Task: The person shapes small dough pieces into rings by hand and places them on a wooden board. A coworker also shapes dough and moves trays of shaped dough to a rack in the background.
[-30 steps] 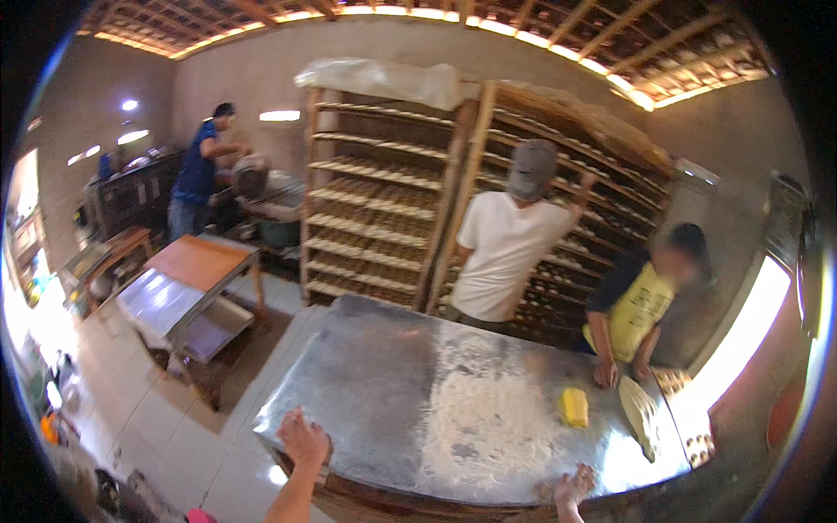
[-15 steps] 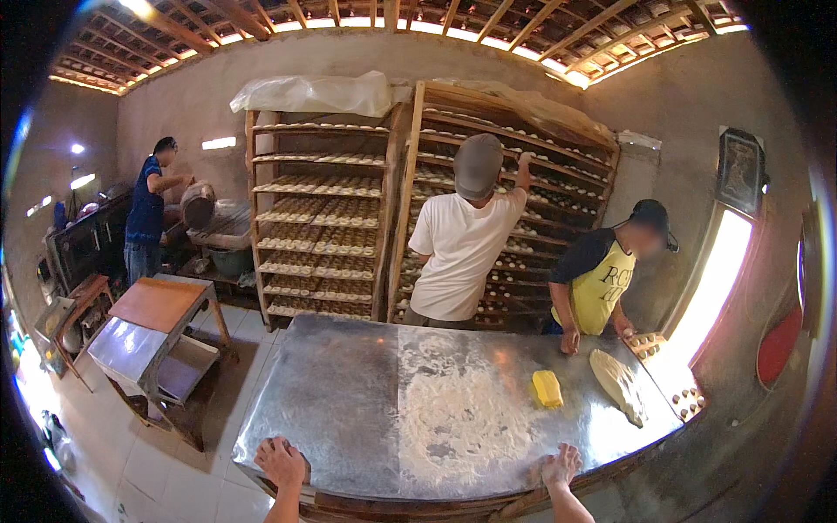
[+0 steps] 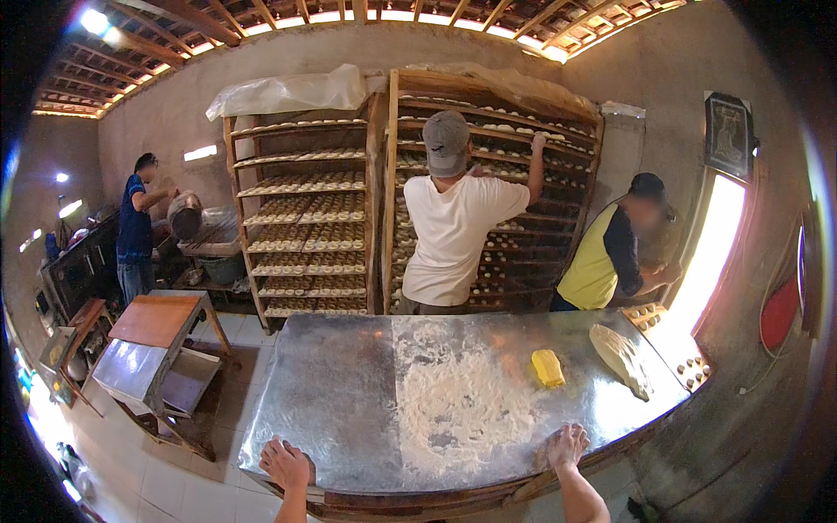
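My left hand (image 3: 286, 462) rests on the near left edge of the metal table (image 3: 323, 383), fingers apart and slightly bent. My right hand (image 3: 567, 449) leans on the same edge farther right, its bent fingers apart, with nothing visible in it. Between and beyond my hands is a patch of white flour (image 3: 458, 405). A yellow block (image 3: 547, 368) lies beyond my right hand, and a long pale dough mass (image 3: 619, 357) sits to its right. A board (image 3: 693, 372) with small round pieces lies at the table's right end.
A person in white (image 3: 462, 235) reaches into a wooden rack (image 3: 392, 192) beside a second rack (image 3: 305, 209). A person in yellow and dark (image 3: 593, 261) bends by the bright opening. A person in blue (image 3: 135, 227) handles a metal pot (image 3: 185, 218). A small workbench (image 3: 144, 318) stands left.
The person in yellow has turned away from the table toward the right wall. The white-shirted person still reaches into the rack. My hands remain on the edge while my view has shifted.
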Demonstrator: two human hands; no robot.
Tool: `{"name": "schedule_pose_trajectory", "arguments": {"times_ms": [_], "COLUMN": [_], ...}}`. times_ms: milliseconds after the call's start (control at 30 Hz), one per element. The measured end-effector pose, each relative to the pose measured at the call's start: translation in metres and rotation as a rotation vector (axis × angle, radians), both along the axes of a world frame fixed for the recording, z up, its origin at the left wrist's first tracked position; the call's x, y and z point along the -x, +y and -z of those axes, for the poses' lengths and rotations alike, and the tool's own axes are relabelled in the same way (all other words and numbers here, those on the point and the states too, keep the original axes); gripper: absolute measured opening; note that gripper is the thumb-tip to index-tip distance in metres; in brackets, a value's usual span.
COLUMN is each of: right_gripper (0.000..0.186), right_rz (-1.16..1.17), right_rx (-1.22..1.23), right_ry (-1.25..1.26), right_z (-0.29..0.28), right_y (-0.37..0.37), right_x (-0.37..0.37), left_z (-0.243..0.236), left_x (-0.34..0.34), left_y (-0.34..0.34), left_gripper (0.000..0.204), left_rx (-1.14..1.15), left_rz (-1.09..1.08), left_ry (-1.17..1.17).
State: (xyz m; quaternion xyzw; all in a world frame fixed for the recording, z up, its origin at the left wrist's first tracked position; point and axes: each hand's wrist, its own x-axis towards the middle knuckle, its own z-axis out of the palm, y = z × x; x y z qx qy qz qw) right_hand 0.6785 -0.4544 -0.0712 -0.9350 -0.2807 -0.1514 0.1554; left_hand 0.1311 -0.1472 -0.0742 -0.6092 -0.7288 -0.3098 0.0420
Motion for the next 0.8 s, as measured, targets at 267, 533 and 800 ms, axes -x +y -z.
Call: {"name": "schedule_pose_trajectory", "arguments": {"times_ms": [267, 533, 800], "right_gripper": [0.044, 0.042, 0.058], "right_rz": [-0.011, 0.018, 0.042], "right_rx": [-0.114, -0.073, -0.113], "right_ry": [-0.049, 0.025, 0.044], "right_z": [-0.001, -0.008, -0.009], "right_y": [-0.001, -0.001, 0.001], "right_x": [0.002, 0.005, 0.007], "left_z": [-0.001, -0.013, -0.004], "left_x": [-0.001, 0.000, 0.000], "left_y": [-0.002, -0.008, -0.003], "left_gripper": [0.031, 0.019, 0.049], "left_rx": [0.067, 0.045, 0.026], "left_rz": [0.016, 0.030, -0.022], "left_ry": [-0.032, 0.006, -0.002]}}
